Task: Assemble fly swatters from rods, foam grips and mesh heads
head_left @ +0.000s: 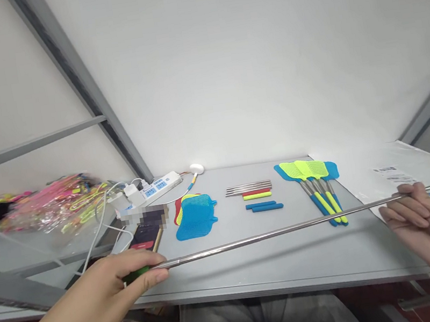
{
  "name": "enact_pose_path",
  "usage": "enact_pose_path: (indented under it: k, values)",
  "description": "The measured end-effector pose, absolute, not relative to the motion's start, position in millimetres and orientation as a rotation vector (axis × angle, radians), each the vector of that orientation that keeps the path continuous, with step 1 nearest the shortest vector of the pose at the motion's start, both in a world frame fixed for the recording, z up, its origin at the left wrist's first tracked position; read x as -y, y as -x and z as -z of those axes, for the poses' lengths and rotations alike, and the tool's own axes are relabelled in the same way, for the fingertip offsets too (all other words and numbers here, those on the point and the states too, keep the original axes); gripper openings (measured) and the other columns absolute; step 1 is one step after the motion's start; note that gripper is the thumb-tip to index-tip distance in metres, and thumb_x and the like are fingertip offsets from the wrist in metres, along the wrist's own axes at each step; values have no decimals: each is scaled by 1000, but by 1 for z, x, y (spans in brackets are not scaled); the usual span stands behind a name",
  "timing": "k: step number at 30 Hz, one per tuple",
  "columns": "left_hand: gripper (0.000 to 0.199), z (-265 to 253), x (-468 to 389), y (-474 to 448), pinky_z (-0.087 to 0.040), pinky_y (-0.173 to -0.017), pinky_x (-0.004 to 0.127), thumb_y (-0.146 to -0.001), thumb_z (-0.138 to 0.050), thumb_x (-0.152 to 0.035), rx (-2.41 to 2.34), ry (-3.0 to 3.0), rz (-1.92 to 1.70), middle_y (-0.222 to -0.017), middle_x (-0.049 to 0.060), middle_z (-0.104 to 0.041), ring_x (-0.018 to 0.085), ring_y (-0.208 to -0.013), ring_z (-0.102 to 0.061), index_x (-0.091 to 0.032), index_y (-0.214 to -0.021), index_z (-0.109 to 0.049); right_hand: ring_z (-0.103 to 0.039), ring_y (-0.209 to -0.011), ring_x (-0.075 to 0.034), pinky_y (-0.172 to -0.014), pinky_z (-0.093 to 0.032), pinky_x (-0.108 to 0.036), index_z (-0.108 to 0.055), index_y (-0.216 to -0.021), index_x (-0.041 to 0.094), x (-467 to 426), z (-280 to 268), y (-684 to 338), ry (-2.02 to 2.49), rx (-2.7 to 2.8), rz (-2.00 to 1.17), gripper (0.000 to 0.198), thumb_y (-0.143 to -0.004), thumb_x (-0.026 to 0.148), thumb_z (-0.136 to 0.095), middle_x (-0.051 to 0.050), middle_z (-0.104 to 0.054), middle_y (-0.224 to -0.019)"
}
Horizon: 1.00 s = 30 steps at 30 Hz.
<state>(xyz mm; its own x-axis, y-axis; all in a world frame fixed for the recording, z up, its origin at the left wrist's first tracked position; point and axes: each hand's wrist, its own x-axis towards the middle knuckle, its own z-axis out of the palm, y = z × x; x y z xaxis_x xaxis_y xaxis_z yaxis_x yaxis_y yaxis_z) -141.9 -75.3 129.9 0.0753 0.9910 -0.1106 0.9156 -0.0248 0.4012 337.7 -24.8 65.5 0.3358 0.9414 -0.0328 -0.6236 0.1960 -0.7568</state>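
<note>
A fly swatter (pixel 267 236) with a long, extended metal rod stretches across the view above the table. My left hand (pixel 135 277) is closed around its green handle end at the left. Near the green swatter head, my right hand (pixel 419 210) grips the rod with curled fingers. Behind the rod lie several finished fly swatters (pixel 317 188) in yellow-green and blue, fanned together. Loose swatter heads (pixel 195 217) are stacked at the left, blue on top. Between these groups are metal rods (pixel 248 188), with red, yellow and blue handles (pixel 264 208) in front of them.
A phone (pixel 145 234) and a white power strip (pixel 160 187) with cables sit on the left of the grey table (pixel 233 278). Plastic-bagged colourful items (pixel 58 205) fill the shelf beyond the metal frame. White sheeting (pixel 368 175) covers the right side.
</note>
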Motion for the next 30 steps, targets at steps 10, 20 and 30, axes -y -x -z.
enact_pose_path:
  k: [10, 20, 30]
  values:
    - [36, -137, 67, 65, -42, -69, 24, -96, -42, -42, -1690, -2117, -332, -82, 0, -70, 17, -77, -62, -24, -83, -70, -21, -47, -6, -47, -34, -20, -63, -86, 21, 35, -34, -258, 837, 662, -1503, 23, -90, 43, -62, 8, -26, -57]
    - [35, -133, 73, 46, -31, -62, 27, -100, -37, -38, -1630, -2269, -394, -72, 0, -61, 16, -68, -54, -22, -77, -59, -39, -54, -7, -52, -40, -17, -63, -83, 21, 25, -47, -259, 805, 728, -1336, 21, -83, 40, -71, 5, -37, -62]
    - [31, -128, 76, 2, -27, -62, 29, -100, -39, -35, -1470, -2323, -436, -72, -2, -60, 15, -68, -52, -22, -75, -51, -38, -55, -8, -51, -30, -23, -63, -77, 19, 44, -66, -223, 716, 1014, -1399, 24, -90, 40, -63, 3, -39, -64]
